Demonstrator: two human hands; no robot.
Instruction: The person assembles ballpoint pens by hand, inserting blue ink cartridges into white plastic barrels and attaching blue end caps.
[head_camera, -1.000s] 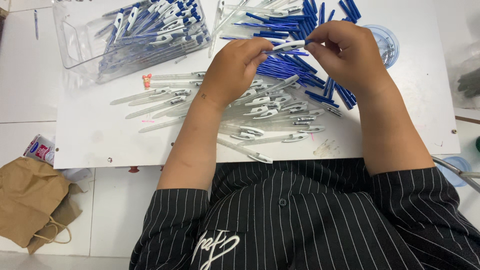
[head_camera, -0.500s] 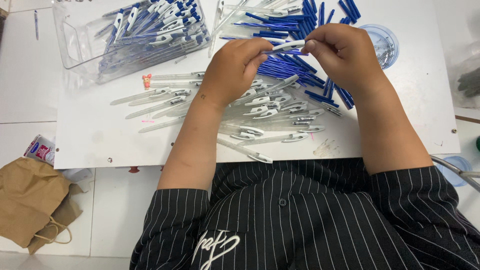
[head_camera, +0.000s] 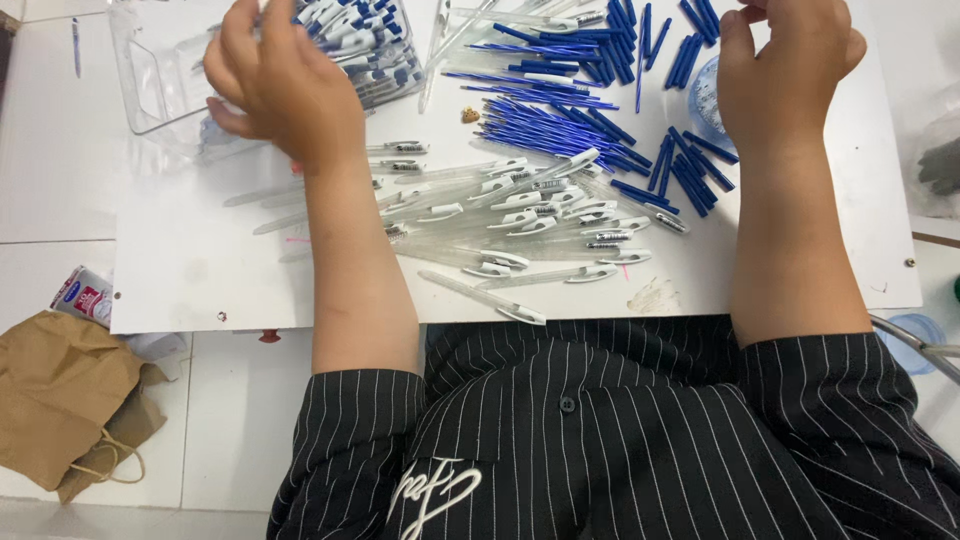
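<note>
The left hand (head_camera: 285, 85) is spread loosely, grasping nothing, over the clear bin (head_camera: 160, 80) of finished pens (head_camera: 365, 35) at its two o'clock; whether the right hand (head_camera: 785, 70) grips anything cannot be told

The table board (head_camera: 200, 270) is white. At 12 o'clock lie dark blue pen refills (head_camera: 560, 125). In the middle are see-through pen barrels (head_camera: 520, 215) with white clips. At 7 o'clock, a brown paper bag (head_camera: 60, 400). The shirt (head_camera: 600, 440) is black with thin white stripes.

Black shirt with thin white pinstripes, short sleeves, buttons, perhaps white chest lettering
</note>
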